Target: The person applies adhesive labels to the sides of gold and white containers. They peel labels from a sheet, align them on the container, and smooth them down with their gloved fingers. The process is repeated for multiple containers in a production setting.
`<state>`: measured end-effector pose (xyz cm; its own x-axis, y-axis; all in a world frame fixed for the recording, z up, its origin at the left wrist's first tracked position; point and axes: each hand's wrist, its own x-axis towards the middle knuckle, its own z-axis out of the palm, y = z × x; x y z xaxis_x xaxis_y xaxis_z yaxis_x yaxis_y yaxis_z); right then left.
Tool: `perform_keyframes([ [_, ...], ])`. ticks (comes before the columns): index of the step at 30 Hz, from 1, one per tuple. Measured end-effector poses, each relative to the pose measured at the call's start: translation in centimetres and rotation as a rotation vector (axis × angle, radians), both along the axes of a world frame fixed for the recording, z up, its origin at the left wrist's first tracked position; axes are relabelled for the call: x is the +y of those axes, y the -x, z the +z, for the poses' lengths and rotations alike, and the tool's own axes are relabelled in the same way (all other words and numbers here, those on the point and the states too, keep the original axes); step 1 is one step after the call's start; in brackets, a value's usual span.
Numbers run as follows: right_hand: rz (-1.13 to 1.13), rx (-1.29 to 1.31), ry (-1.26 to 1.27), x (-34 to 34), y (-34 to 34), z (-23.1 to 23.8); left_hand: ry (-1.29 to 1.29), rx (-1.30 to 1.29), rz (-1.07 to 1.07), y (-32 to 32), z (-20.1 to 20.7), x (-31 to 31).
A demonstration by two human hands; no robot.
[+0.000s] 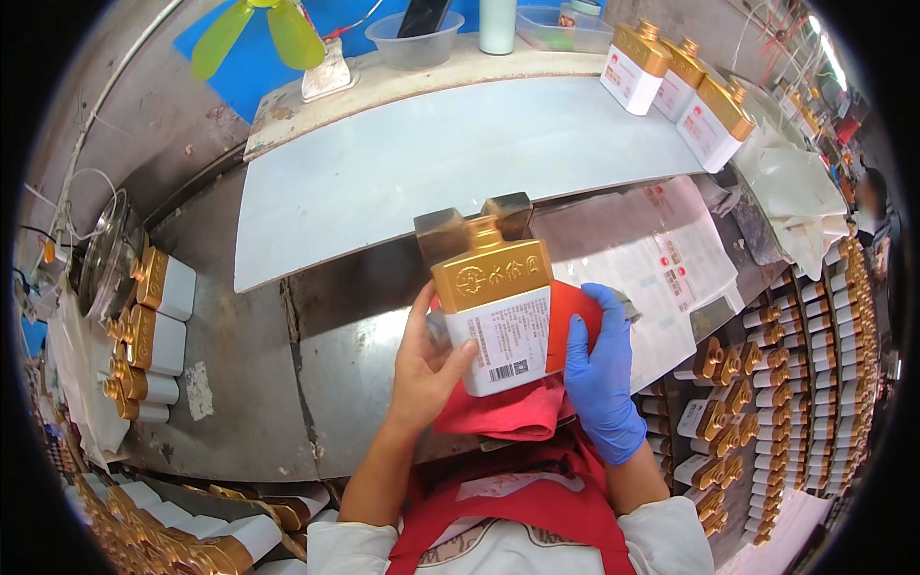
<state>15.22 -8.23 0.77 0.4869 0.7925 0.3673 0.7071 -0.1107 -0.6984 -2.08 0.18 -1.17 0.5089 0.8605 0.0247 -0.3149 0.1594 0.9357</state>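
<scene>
A flat white bottle with an embossed gold shoulder and neck is held upright, slightly tilted, in front of me; small print and a barcode show on its face. My bare left hand grips its left side, the thumb on the front. My right hand, in a blue glove, is closed round a flat red-orange piece, which lies against the bottle's right edge; its exact kind I cannot tell. Behind the bottle's neck stand two dark brown blocks. Below the bottle lies a red cloth near my apron.
Printed label sheets lie on the right of the bench. A pale raised board crosses behind, with several bottles at its right end. More bottles line the left; packed rows fill the right. A green-bladed fan stands at the back.
</scene>
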Motion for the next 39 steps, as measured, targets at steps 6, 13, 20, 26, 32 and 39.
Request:
perform_keyframes([
  [6,-0.114,-0.172,-0.015,1.4,-1.5,0.1,-0.014,0.017,-0.026,0.7,-0.8,0.4],
  [13,0.623,-0.426,-0.220,3.4,1.5,2.5,0.188,-0.112,-0.052,1.4,-1.6,0.4],
  [20,0.922,-0.138,0.041,-1.9,-0.7,1.9,0.226,-0.107,-0.045,1.8,-2.3,0.1],
  [26,0.642,-0.225,-0.322,4.0,-3.9,4.1,0.028,-0.032,-0.092,1.5,-1.6,-0.8],
  [32,0.848,-0.115,-0.138,-3.1,-3.1,1.1,-0.366,0.252,-0.204,1.7,-2.4,-1.2],
  [39,0.866,0.019,-0.067,-3.6,-3.7,1.0,-0.338,0.322,0.008,-0.2,-2.5,-2.5],
])
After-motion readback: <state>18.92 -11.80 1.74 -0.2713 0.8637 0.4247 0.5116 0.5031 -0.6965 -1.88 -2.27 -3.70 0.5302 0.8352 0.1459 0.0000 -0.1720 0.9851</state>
